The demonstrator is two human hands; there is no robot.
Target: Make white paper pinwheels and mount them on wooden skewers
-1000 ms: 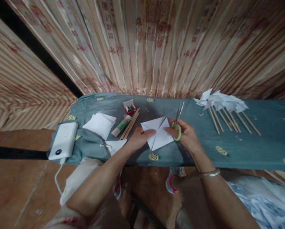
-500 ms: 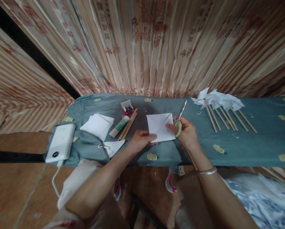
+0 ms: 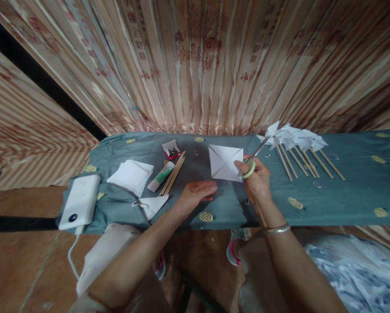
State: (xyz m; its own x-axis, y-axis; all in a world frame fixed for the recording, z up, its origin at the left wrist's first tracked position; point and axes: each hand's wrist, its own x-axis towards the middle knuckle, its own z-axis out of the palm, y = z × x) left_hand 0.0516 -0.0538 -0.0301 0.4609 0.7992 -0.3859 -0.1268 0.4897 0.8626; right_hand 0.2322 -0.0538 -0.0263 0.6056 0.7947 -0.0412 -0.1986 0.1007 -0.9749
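Observation:
My right hand point(image 3: 256, 179) grips green-handled scissors point(image 3: 253, 161) whose blades point up and to the right, and its thumb and fingers also pinch the right corner of a creased white paper square point(image 3: 225, 162) held above the grey-green cloth. My left hand point(image 3: 197, 192) rests lower left of the paper, apart from it, with its fingers loosely curled and nothing in them.
The cloth-covered table point(image 3: 338, 198) carries finished paper pinwheels on wooden sticks point(image 3: 296, 145) at the right, and a bundle of sticks point(image 3: 173, 174), a glue stick point(image 3: 161, 175), a small box of pins point(image 3: 171, 149), stacked white paper point(image 3: 130, 176) and a white power bank point(image 3: 79, 201) at the left. A curtain hangs behind.
My left hand has let go of the paper and dropped towards the cloth. My right hand has carried the paper and scissors up and to the right, turning the blades rightwards.

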